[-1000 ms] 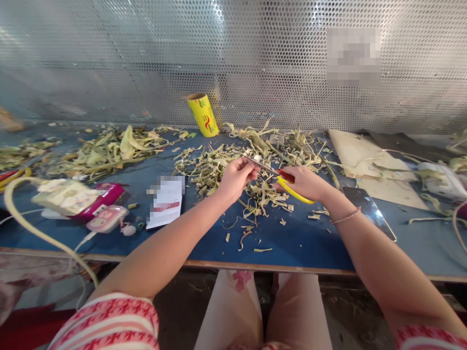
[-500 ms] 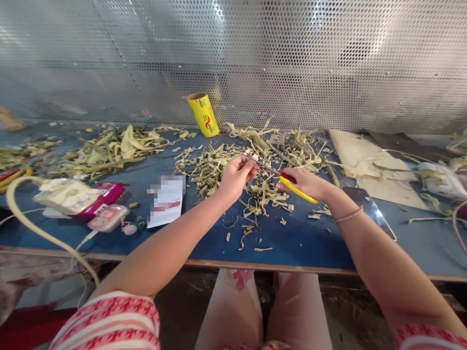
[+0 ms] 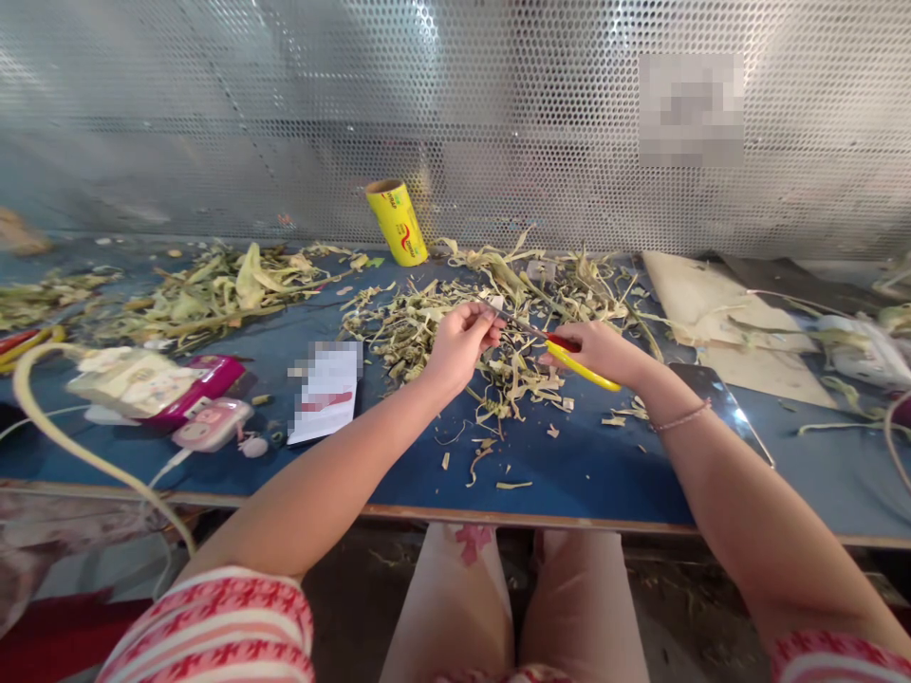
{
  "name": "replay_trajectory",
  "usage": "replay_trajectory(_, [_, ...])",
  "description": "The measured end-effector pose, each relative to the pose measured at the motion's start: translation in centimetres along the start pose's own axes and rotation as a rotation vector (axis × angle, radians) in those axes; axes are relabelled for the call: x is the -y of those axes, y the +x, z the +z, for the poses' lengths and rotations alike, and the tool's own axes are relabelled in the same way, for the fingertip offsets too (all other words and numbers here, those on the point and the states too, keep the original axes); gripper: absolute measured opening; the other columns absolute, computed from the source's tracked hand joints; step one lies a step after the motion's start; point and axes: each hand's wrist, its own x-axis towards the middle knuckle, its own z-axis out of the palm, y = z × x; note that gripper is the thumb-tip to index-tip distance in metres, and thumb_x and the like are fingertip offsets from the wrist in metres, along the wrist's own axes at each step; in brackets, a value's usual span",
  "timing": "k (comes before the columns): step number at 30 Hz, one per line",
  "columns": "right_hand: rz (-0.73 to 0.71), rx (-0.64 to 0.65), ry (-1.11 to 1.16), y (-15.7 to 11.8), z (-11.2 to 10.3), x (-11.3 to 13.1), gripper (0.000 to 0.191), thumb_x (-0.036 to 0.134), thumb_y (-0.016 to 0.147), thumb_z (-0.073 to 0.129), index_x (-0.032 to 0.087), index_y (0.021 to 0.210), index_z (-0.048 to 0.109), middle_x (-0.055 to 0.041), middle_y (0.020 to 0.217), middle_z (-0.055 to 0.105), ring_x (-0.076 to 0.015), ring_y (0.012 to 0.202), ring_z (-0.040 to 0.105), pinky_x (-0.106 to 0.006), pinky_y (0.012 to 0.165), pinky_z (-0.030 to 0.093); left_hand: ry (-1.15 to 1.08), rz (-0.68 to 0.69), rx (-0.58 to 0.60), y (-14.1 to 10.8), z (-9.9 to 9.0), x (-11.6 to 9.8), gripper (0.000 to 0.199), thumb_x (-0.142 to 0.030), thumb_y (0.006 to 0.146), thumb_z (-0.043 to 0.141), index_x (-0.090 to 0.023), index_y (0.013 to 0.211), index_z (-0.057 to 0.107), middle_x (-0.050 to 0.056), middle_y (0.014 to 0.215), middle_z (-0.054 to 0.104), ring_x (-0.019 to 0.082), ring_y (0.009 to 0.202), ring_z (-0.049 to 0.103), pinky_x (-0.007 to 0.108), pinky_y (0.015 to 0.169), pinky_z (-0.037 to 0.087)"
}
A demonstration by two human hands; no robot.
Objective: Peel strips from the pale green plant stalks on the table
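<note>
head: scissors (image 3: 559, 342) inside table edge (image 3: 498, 520)

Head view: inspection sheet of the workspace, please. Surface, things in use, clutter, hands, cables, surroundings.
Surface: blue table, littered with plant scraps.
Things in use: red-and-yellow scissors; plant scraps heaped mid-table.
Clutter: yellow tube near the back; dark phone, right; lit screen, left; cardboard, back right.
Hands: right hand grips the scissors; left hand is at the blades, what it pinches unclear.
Cables: thick pale cord over the front edge, left.
Surroundings: perforated metal panel behind the table.
</note>
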Motion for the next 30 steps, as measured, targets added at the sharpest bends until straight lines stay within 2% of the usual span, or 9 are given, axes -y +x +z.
replay_trajectory(6, [0.044, -0.031, -0.018, 0.0, -0.5, -0.3, 0.05, 0.067, 0.071, 0.056, 0.019, 0.061, 0.046, 0.0031, 0.055, 0.044, -0.0089, 0.053, 0.034, -0.026, 0.053, 0.026, -0.014, 0.002, 0.021, 0.0, 0.0, 0.0, 0.012, -0.012, 0.084, 0.052, -0.014, 0.072, 0.052, -0.001, 0.064, 0.059, 0.003, 0.051, 0.048, 0.018, 0.053, 0.041])
replay_trajectory(13, [0.064, -0.053, 0.051, 0.2, -0.1, -0.1, 0.054, 0.071, 0.068, 0.056, 0.018, 0.059, 0.047, 0.0042, 0.052, 0.038, -0.0083, 0.052, 0.032, -0.026, 0.051, 0.023, -0.035, -0.017, 0.01, 0.0, -0.1, -0.2, 0.01, -0.012, 0.084, 0.052, -0.014, 0.074, 0.055, -0.001, 0.064, 0.059, 0.003, 0.051, 0.048, 0.018, 0.053, 0.041])
replay_trajectory(19, [0.171, -0.23, 0.17, 0.4, -1.0, -0.9, 0.06, 0.076, 0.071, 0.047, 0.017, 0.067, 0.055, 0.0018, 0.056, 0.041, -0.0102, 0.054, 0.037, -0.026, 0.052, 0.026, -0.012, -0.039, 0.039, -0.4, 0.0, -0.1, 0.006, -0.015, 0.082, 0.057, -0.014, 0.076, 0.055, -0.001, 0.064, 0.06, 0.004, 0.053, 0.049, 0.018, 0.055, 0.042])
replay_trajectory(22, [0.316, -0.322, -0.042, 0.5, -1.4, -2.2, 0.055, 0.069, 0.077, 0.046, 0.016, 0.076, 0.061, -0.0049, 0.065, 0.056, -0.0161, 0.062, 0.049, -0.028, 0.056, 0.031, -0.011, -0.035, 0.041, -0.4, -0.1, 0.0, 0.006, -0.018, 0.081, 0.059, -0.015, 0.077, 0.056, 0.0, 0.067, 0.061, 0.004, 0.055, 0.051, 0.019, 0.057, 0.044])
replay_trajectory(25, [0.451, -0.233, -0.293, 0.6, -1.0, -3.9, 0.046, 0.056, 0.078, 0.053, 0.012, 0.087, 0.064, -0.0167, 0.081, 0.065, -0.0259, 0.076, 0.059, -0.033, 0.063, 0.038, -0.008, -0.014, 0.029, -0.2, -0.4, 0.1, 0.008, -0.022, 0.078, 0.063, -0.016, 0.079, 0.058, 0.001, 0.074, 0.063, 0.006, 0.064, 0.056, 0.021, 0.063, 0.047])
replay_trajectory(27, [0.468, -0.168, -0.358, 0.6, -0.5, -4.9, 0.042, 0.047, 0.078, 0.057, 0.008, 0.092, 0.065, -0.0222, 0.088, 0.065, -0.0299, 0.085, 0.061, -0.035, 0.069, 0.041, 0.006, 0.007, 0.026, -0.1, -0.5, 0.2, 0.01, -0.023, 0.076, 0.066, -0.017, 0.078, 0.06, 0.001, 0.076, 0.063, 0.007, 0.07, 0.057, 0.021, 0.065, 0.048])
replay_trajectory(30, [0.39, -0.259, -0.405, 0.7, 0.1, -5.5, 0.035, 0.035, 0.079, 0.057, 0.006, 0.098, 0.063, -0.0243, 0.1, 0.063, -0.0323, 0.099, 0.058, -0.04, 0.083, 0.042, 0.039, 0.039, 0.03, 0.1, -0.7, 0.3, 0.01, -0.023, 0.073, 0.07, -0.018, 0.076, 0.062, -0.001, 0.072, 0.059, 0.006, 0.066, 0.052, 0.019, 0.058, 0.043])
